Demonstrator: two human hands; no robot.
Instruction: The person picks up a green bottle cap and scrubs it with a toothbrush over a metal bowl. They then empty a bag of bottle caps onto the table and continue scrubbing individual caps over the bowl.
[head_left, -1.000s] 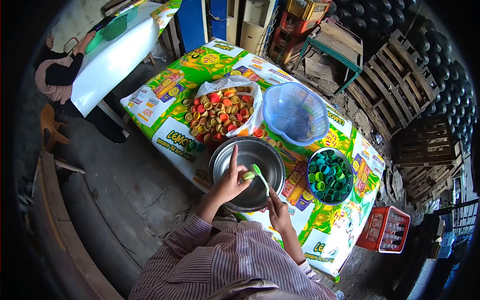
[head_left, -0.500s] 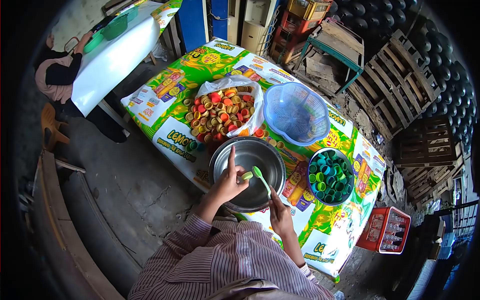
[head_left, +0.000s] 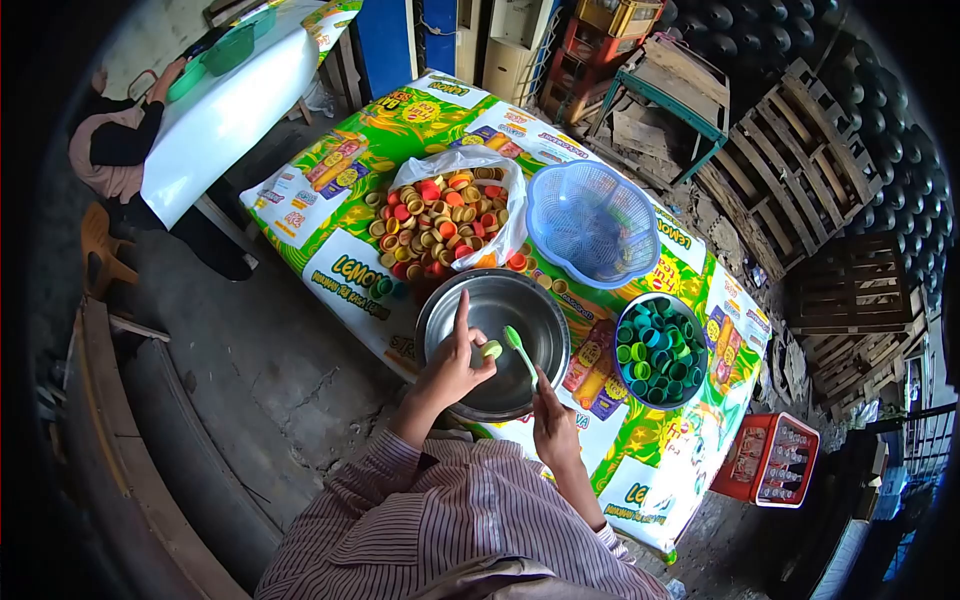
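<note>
Over the steel bowl (head_left: 440, 310), my left hand (head_left: 452, 368) pinches a pale yellow-green bottle cap (head_left: 491, 349), its index finger pointing up. My right hand (head_left: 555, 418) grips the handle of a green and white toothbrush (head_left: 521, 350). The brush head stands just right of the cap, with a small gap between them. Beyond the bowl, a white plastic bag (head_left: 515, 190) spills many red, orange and tan caps (head_left: 440, 225). A bowl of green and teal caps (head_left: 660, 352) sits to the right of the steel bowl.
A blue plastic basket (head_left: 592, 225) stands on the printed table cover (head_left: 330, 240). Right of the table is a red crate of bottles (head_left: 770, 460). Wooden pallets (head_left: 800, 165) lean behind. Another person (head_left: 115, 160) is by a white table (head_left: 240, 110) at upper left.
The cap in my left hand has tilted slightly and the toothbrush has shifted a little to the left and up. Both hands keep their hold.
</note>
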